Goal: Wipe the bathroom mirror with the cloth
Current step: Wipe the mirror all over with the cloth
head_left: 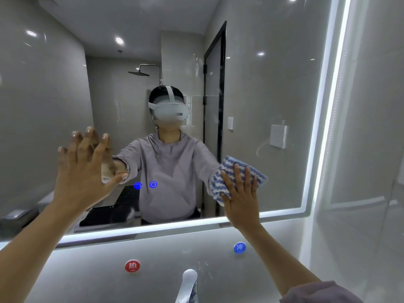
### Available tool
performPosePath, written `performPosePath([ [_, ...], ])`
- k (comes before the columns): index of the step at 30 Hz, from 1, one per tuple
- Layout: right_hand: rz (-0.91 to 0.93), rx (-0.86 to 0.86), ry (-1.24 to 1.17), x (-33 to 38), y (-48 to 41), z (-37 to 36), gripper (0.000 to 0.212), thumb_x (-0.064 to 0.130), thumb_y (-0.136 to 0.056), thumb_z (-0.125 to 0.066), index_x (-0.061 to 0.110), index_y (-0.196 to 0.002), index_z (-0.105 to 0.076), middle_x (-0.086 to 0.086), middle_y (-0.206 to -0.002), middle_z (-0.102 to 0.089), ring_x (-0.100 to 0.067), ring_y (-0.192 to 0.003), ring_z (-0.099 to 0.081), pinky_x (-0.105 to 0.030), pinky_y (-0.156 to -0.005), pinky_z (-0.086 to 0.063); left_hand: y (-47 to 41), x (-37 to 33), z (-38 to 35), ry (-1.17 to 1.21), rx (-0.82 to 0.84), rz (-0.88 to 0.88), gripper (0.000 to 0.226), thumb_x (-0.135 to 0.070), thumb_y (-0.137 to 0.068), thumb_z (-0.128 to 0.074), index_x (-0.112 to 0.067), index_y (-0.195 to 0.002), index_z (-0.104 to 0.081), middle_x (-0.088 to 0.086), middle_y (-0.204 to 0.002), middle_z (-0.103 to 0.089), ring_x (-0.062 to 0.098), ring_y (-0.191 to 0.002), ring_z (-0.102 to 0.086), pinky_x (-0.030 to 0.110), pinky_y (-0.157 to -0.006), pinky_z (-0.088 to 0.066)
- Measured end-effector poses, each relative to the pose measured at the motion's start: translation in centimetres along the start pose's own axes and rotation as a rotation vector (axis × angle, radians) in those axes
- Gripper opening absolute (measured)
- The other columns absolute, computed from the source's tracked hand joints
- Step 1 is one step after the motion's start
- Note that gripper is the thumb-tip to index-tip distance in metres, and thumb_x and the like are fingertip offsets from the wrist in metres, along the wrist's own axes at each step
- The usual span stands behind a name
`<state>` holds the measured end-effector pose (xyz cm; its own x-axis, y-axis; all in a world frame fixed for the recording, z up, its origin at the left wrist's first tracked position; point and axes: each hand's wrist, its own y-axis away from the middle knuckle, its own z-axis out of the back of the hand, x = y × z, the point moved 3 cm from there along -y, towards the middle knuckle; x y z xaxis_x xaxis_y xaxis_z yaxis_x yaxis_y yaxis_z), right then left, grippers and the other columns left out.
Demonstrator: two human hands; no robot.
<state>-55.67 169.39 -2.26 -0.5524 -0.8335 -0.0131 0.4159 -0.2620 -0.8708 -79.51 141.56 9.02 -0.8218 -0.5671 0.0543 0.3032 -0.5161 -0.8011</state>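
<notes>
A large wall mirror [273, 88] with a lit white border fills most of the head view. My right hand [241, 195] presses a folded blue-and-white striped cloth [227, 171] flat against the glass near the mirror's lower right part. My left hand [85, 171] rests flat on the glass at the lower left, fingers spread, holding nothing. The mirror reflects a person in a grey hoodie and a white headset, with both arms stretched forward.
Below the mirror the wall carries a red hot-water sticker [132, 266] and a blue cold-water sticker [239, 247]. A chrome faucet [188, 285] stands at the bottom centre. Two blue touch icons [145, 185] glow on the glass. A tiled wall [367, 149] is on the right.
</notes>
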Motion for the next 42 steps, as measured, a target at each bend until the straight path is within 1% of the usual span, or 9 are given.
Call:
performPosePath([
  [6,-0.194,0.033,-0.005,-6.5,2.3,1.7,0.058,0.048,-0.101,-0.010,0.026,-0.151,0.009,0.001,-0.158,0.021,-0.029,-0.146,0.013,-0.053,-0.118,-0.003,-0.2,-1.0,0.5,0.020,-0.074,0.105,0.096,-0.075,-0.067,-0.035,-0.013,-0.139,-0.035,0.018,-0.152,-0.020,0.039,-0.141,-0.014,0.066,-0.108,-0.015],
  [10,-0.181,0.046,0.015,-7.1,2.7,2.0,0.067,0.042,-0.097,-0.024,0.026,-0.149,0.015,-0.001,-0.158,0.018,-0.027,-0.146,0.017,-0.054,-0.117,-0.004,-0.2,-5.0,0.5,0.109,-0.153,0.143,0.086,-0.068,-0.071,-0.043,-0.010,-0.134,-0.035,0.020,-0.149,-0.026,0.040,-0.139,-0.018,0.068,-0.107,-0.018],
  [16,-0.255,0.057,-0.057,-6.6,2.9,1.6,0.064,0.038,-0.098,-0.023,0.029,-0.149,0.015,-0.004,-0.159,0.015,-0.032,-0.146,0.011,-0.057,-0.117,-0.002,0.3,-12.6,-2.4,0.081,-0.116,-0.062,0.090,-0.073,-0.081,-0.027,-0.011,-0.147,-0.025,0.020,-0.155,-0.017,0.040,-0.142,-0.015,0.061,-0.112,-0.020],
  [20,-0.348,0.082,-0.098,-4.5,3.8,0.5,0.064,0.040,-0.097,-0.022,0.028,-0.149,0.015,-0.012,-0.159,0.011,-0.039,-0.145,0.006,-0.061,-0.115,-0.004,-0.3,-15.3,-4.4,0.059,-0.099,-0.022,0.096,-0.077,-0.075,-0.032,-0.017,-0.148,-0.018,0.023,-0.156,-0.012,0.045,-0.143,-0.009,0.064,-0.111,-0.012],
  [24,-0.162,0.112,-0.094,-0.2,5.9,-1.3,0.065,0.033,-0.093,-0.035,0.019,-0.151,-0.009,-0.013,-0.158,-0.002,-0.037,-0.145,0.004,-0.059,-0.112,-0.007,-0.6,-15.6,-5.6,-0.003,-0.122,-0.009,0.099,-0.080,-0.071,-0.032,-0.019,-0.147,-0.011,0.026,-0.154,-0.010,0.049,-0.141,-0.006,0.065,-0.111,-0.006],
  [26,-0.011,0.126,-0.108,2.2,7.4,-2.3,0.064,0.033,-0.088,-0.042,0.023,-0.149,-0.024,-0.012,-0.157,-0.022,-0.034,-0.146,-0.002,-0.058,-0.110,-0.012,-0.6,-15.3,-5.9,-0.022,-0.153,-0.019,0.101,-0.082,-0.071,-0.031,-0.018,-0.148,-0.016,0.025,-0.155,-0.009,0.048,-0.142,-0.006,0.064,-0.112,-0.004],
  [29,0.098,0.117,-0.105,3.3,9.0,-3.6,0.061,0.035,-0.086,-0.047,0.031,-0.146,-0.033,-0.002,-0.156,-0.023,-0.030,-0.147,-0.003,-0.051,-0.115,-0.009,-0.6,-15.2,-6.2,-0.012,-0.217,-0.024,0.102,-0.085,-0.072,-0.028,-0.017,-0.148,-0.025,0.018,-0.155,-0.007,0.045,-0.142,-0.006,0.060,-0.113,-0.001],
  [36,0.151,0.035,0.002,-2.9,9.3,-3.4,0.061,0.032,-0.086,-0.051,0.033,-0.145,-0.035,0.004,-0.158,-0.017,-0.029,-0.147,-0.007,-0.050,-0.118,-0.007,-0.5,-15.3,-6.3,-0.015,-0.253,-0.002,0.101,-0.085,-0.074,-0.025,-0.017,-0.148,-0.025,0.024,-0.154,-0.013,0.044,-0.142,-0.007,0.059,-0.114,-0.002],
  [42,-0.054,-0.006,0.001,-8.4,9.8,-1.4,0.070,0.031,-0.091,-0.039,0.028,-0.152,-0.005,0.002,-0.161,0.009,-0.025,-0.147,0.006,-0.048,-0.116,-0.008,-0.4,-15.5,-6.1,-0.002,-0.247,0.003,0.099,-0.081,-0.073,-0.035,-0.018,-0.149,-0.020,0.025,-0.154,-0.014,0.046,-0.142,-0.008,0.057,-0.114,0.001],
])
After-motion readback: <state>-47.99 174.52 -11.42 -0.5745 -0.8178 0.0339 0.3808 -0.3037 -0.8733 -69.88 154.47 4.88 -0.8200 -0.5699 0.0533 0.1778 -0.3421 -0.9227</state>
